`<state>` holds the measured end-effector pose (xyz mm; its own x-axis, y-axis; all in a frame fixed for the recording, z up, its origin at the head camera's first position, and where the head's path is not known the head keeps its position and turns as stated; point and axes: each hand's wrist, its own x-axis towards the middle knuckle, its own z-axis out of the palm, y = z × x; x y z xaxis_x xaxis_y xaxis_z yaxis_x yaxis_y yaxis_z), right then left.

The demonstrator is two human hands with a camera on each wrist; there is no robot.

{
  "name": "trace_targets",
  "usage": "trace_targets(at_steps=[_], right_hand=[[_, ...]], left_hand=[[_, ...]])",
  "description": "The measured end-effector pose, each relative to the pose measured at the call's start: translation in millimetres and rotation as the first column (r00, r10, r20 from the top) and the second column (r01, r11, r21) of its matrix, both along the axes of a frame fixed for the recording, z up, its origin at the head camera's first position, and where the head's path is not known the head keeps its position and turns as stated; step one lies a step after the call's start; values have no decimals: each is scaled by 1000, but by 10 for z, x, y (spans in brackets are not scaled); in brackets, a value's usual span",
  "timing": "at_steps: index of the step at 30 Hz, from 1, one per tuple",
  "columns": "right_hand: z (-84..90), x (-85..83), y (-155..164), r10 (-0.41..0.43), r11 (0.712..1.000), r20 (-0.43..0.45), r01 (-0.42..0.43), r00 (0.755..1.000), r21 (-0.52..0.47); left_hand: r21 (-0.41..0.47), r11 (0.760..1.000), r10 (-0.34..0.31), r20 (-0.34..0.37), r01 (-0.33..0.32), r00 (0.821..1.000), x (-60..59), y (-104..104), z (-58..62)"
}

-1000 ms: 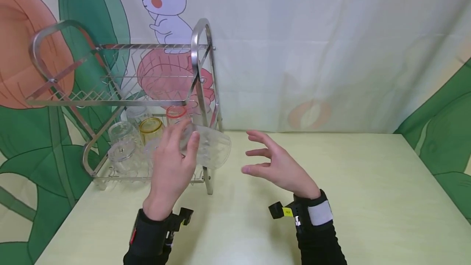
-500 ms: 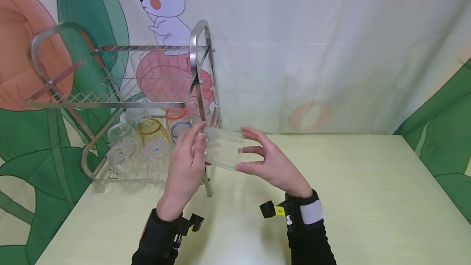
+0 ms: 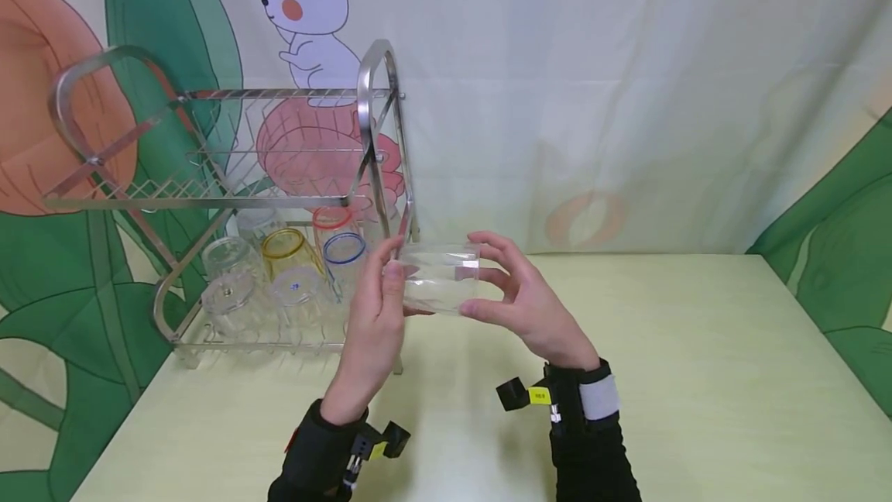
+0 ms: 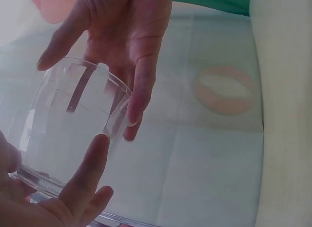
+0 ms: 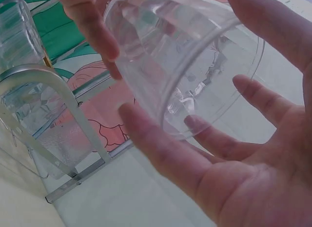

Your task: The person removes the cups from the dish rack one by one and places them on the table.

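Note:
A clear drinking glass (image 3: 439,279) lies sideways in the air above the table, held between both hands. My left hand (image 3: 369,331) grips its base end, thumb on the near side. At the open end, my right hand (image 3: 533,308) curls fingers and thumb around the rim, which points right. The right wrist view shows the glass (image 5: 170,56) with faceted walls, right fingertips (image 5: 141,124) at its mouth. In the left wrist view, left fingers (image 4: 90,171) lie along the glass wall, with the right hand (image 4: 131,36) across at the other end.
A two-tier metal dish rack (image 3: 209,200) stands at the left. On its lower tier are several upturned glasses, among them a yellow-rimmed glass (image 3: 284,246), a red-rimmed glass (image 3: 333,219) and a blue-rimmed glass (image 3: 344,251). A printed curtain (image 3: 627,99) hangs behind the pale table (image 3: 697,378).
My left hand has carried the glass rightward, away from the rack. My right hand, apart from the glass a second ago, now holds its rim. The blue-rimmed glass has come into sight.

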<state>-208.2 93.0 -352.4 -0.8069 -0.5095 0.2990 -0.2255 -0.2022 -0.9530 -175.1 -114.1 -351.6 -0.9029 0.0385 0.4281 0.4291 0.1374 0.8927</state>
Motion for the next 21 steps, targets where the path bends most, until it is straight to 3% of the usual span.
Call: trace_targets(at_steps=[3,8,14,21], right_hand=[[-7,2,9,-9,1000,-6,9,1000,-14],[-2,-1,35,-37,999,-19,37,999,-2],[-1,-1,64,-59,998,-6,59,998,19],[12,-1,67,-80,995,-24,82,996,64]], left_hand=[[21,999,-43,24,43,999,-4,3,-7],[-29,998,-60,17,60,998,-28,-19,-6],[-102,993,-58,39,61,998,-57,-54,-34],[-215,977,-8,52,19,999,-61,-95,-38]])
